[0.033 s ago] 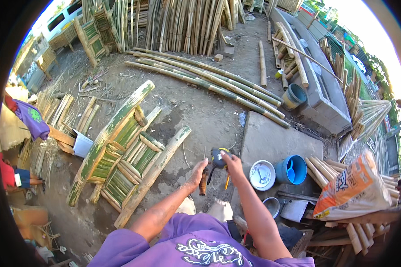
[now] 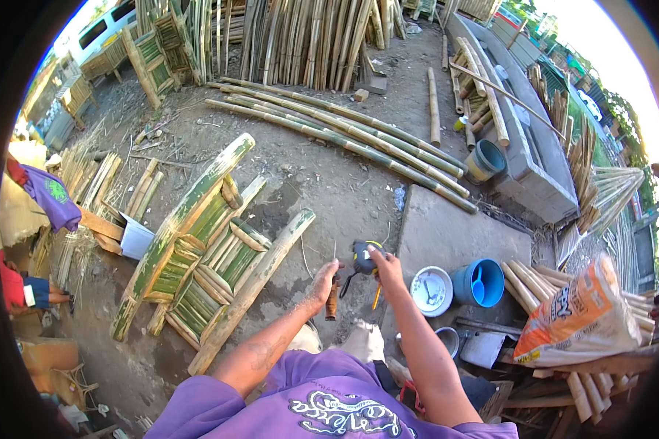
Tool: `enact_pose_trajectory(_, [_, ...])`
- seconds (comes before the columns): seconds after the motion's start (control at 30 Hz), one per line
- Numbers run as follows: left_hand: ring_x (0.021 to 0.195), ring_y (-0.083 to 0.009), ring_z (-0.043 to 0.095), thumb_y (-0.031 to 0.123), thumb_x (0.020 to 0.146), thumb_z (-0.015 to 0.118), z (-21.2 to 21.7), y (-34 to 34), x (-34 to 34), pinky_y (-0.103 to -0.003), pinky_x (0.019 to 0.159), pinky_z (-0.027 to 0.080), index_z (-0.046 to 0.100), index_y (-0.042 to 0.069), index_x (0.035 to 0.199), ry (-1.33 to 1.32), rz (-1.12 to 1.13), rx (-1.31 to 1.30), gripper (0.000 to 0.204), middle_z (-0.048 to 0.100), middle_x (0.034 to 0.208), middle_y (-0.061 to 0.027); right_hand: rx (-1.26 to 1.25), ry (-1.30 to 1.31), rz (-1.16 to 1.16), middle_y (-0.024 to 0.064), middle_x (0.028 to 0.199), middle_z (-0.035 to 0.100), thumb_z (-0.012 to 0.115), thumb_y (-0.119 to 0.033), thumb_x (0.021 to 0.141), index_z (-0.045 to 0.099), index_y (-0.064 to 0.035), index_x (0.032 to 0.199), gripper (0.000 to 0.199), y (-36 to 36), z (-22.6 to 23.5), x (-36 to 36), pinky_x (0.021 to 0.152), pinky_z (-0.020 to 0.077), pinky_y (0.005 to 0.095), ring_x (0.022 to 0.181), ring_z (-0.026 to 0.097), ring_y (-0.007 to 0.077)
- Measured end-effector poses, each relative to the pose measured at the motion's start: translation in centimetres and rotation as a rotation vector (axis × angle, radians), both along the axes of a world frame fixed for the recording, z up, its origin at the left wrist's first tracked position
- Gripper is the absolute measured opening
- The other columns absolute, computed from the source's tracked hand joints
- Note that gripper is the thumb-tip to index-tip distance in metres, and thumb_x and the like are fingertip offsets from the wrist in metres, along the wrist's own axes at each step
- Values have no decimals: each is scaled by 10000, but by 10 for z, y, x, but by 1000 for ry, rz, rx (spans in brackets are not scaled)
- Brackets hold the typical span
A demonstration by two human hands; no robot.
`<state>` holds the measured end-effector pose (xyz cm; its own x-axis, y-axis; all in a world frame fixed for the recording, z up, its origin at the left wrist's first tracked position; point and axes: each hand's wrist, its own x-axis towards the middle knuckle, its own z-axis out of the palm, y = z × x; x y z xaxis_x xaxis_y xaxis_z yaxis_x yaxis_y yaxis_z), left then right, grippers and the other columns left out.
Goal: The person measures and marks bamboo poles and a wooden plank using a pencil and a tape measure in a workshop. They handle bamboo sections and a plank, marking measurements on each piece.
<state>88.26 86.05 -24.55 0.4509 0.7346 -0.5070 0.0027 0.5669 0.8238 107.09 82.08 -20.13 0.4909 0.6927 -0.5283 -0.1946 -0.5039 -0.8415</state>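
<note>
My left hand [image 2: 324, 282] is closed around a slim tool with a brown wooden handle [image 2: 331, 304]. The handle hangs below my fingers, and a thin pointed end rises above them; its exact kind is too small to make out. In my right hand [image 2: 389, 269] is a black and yellow tape measure [image 2: 364, 256] with a dark strap dangling from it. An orange pencil [image 2: 377, 297] sticks out beneath the same hand. Both hands are in front of my body, a short gap apart. To their left lies a green bamboo frame [image 2: 216, 271] with slatted panels and thick poles.
Long bamboo poles [image 2: 344, 135] lie across the ground ahead. On the right are a white basin [image 2: 430, 291], a blue bucket [image 2: 479, 282] and an orange-white sack [image 2: 575, 311] over cut bamboo. A concrete trough [image 2: 523, 161] stands farther right. Another person [image 2: 25, 282] is at far left.
My right hand and the tape measure have shifted slightly to the right, away from my left hand. The view has moved a little; the bamboo frame stays where it was.
</note>
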Motion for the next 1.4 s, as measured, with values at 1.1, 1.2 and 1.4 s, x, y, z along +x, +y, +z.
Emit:
enact_pose_trajectory(1.1, [1308,-241,504,35,903,640,-710,549,252,-390,1045,380,563,155,1082,-814,643,-239,229,598,1257,-105,190,-641,310,178,913,638,829,-394,773,540,39,1089,609,631,-671,263,779,509,386,820,600,233])
enact_pose_trajectory(1.2, [1296,-245,506,123,926,637,-726,529,233,-423,1084,375,583,133,1172,-300,526,-381,253,599,1222,-103,211,-732,510,227,949,661,836,-410,732,529,27,1106,652,624,-649,239,782,527,410,855,659,291])
enact_pose_trajectory(1.4, [1108,-271,650,411,1028,537,-661,471,136,-422,1018,536,528,-4,1279,-711,583,-270,486,662,1150,-147,442,-860,1480,193,906,625,865,-460,659,529,-4,1013,668,598,-598,116,740,498,411,852,639,318])
